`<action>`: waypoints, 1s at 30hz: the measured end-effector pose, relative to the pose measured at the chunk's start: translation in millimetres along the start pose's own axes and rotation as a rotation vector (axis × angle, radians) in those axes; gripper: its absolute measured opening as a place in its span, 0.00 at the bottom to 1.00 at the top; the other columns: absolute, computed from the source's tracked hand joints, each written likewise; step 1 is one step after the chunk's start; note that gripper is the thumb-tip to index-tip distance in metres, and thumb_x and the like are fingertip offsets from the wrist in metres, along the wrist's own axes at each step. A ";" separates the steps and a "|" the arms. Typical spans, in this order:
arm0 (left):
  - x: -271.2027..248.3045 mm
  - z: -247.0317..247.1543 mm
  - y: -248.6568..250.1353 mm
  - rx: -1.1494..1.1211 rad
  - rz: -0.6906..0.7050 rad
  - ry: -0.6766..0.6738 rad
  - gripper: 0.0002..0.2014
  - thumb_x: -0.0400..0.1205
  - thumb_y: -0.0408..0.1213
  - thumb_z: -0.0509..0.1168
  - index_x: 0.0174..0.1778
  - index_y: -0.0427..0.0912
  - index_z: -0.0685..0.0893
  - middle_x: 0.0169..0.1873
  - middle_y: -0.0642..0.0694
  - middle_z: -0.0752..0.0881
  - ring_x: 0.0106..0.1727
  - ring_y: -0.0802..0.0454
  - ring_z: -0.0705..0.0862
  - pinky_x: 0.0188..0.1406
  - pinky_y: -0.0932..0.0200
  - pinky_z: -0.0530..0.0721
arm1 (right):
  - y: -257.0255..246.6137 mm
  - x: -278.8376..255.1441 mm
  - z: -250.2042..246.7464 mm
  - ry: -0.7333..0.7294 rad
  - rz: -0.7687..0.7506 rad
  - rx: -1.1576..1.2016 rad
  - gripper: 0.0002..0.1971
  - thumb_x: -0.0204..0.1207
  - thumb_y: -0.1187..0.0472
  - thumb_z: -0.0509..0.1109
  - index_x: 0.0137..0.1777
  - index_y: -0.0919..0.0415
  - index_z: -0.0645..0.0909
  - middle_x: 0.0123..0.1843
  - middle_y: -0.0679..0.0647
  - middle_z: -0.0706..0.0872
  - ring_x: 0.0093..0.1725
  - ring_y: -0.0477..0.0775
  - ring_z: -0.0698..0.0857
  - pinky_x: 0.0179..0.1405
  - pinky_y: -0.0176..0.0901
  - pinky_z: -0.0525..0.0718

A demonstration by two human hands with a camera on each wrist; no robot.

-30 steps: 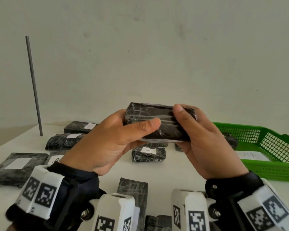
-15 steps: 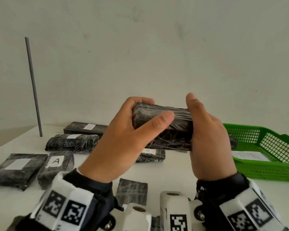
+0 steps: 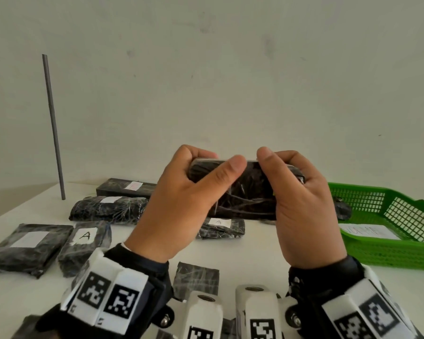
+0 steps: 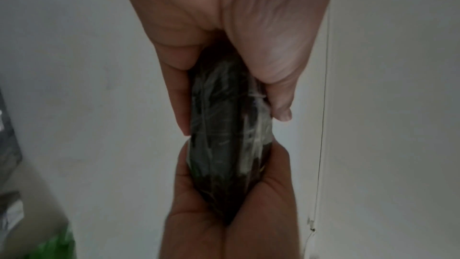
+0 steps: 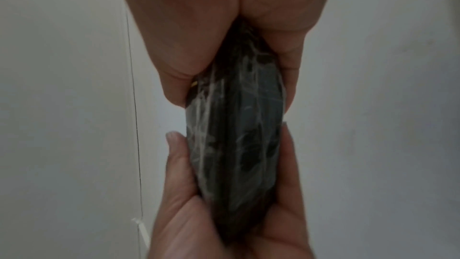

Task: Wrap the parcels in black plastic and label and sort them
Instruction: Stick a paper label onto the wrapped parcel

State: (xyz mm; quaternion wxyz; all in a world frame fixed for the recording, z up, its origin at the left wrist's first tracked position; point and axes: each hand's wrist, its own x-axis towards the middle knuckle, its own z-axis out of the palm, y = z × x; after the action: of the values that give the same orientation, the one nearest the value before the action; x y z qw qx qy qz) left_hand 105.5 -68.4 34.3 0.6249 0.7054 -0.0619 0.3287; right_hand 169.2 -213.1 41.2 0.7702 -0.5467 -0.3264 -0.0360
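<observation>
A makeshift parcel-packing station: white table [image 3: 250, 250] against a bare pale wall [image 3: 230, 81], spread with black-wrapped parcels [image 3: 108, 209] bearing white labels, some marked "A" [image 3: 85, 236]; green plastic basket [image 3: 387, 250] at the right, thin grey rod [image 3: 53, 128] upright at the left.

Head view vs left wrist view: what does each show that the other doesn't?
Head only: the white table, the labelled wrapped parcels lying on it, two marked A, the green basket and a grey rod.
Left wrist only: the held parcel seen end-on, with pale streaks on its wrap.
Both: the left hand and right hand gripping opposite ends of that parcel.
</observation>
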 end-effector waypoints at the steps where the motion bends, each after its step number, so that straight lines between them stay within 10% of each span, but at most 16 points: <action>1: 1.7 -2.3 -1.9 -0.017 -0.019 0.008 0.31 0.68 0.67 0.74 0.53 0.43 0.82 0.36 0.49 0.86 0.40 0.49 0.85 0.43 0.56 0.89 | 1.3 0.5 -1.5 -0.018 -0.001 -0.025 0.21 0.73 0.44 0.81 0.49 0.62 0.83 0.37 0.54 0.89 0.39 0.54 0.90 0.42 0.51 0.91; 6: 5.1 -5.1 1.0 -0.090 -0.124 0.005 0.30 0.69 0.71 0.76 0.49 0.46 0.83 0.38 0.48 0.87 0.45 0.50 0.89 0.48 0.53 0.86 | 1.0 0.0 -4.7 -0.056 -0.002 -0.059 0.21 0.74 0.46 0.78 0.53 0.65 0.83 0.44 0.59 0.94 0.45 0.54 0.94 0.44 0.40 0.91; 18: 3.0 0.3 1.7 -0.075 -0.123 0.013 0.35 0.65 0.67 0.76 0.55 0.40 0.84 0.53 0.29 0.89 0.58 0.34 0.91 0.64 0.35 0.89 | 5.3 4.7 -9.4 -0.054 0.097 0.038 0.22 0.64 0.42 0.81 0.46 0.58 0.84 0.41 0.55 0.91 0.45 0.56 0.93 0.52 0.54 0.89; 25: 6.8 -5.2 2.3 -0.098 -0.185 -0.037 0.37 0.70 0.67 0.79 0.56 0.34 0.85 0.50 0.32 0.92 0.52 0.41 0.94 0.57 0.45 0.90 | 2.0 0.9 -1.6 -0.027 0.130 0.049 0.27 0.72 0.47 0.81 0.57 0.72 0.82 0.45 0.61 0.95 0.47 0.59 0.96 0.50 0.53 0.92; 30: 3.6 -2.2 10.8 -0.202 -0.170 -0.108 0.23 0.66 0.56 0.72 0.45 0.40 0.88 0.35 0.50 0.92 0.40 0.54 0.93 0.38 0.67 0.88 | -1.8 0.4 -3.2 -0.025 0.105 0.038 0.23 0.71 0.47 0.86 0.53 0.64 0.84 0.44 0.57 0.95 0.47 0.57 0.96 0.49 0.48 0.92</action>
State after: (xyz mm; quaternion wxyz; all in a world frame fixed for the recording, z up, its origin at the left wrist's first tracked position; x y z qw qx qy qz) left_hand 102.1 -67.6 45.3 0.7141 0.6583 -0.0684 0.2280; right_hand 170.3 -216.4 42.3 0.7771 -0.5487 -0.3077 0.0175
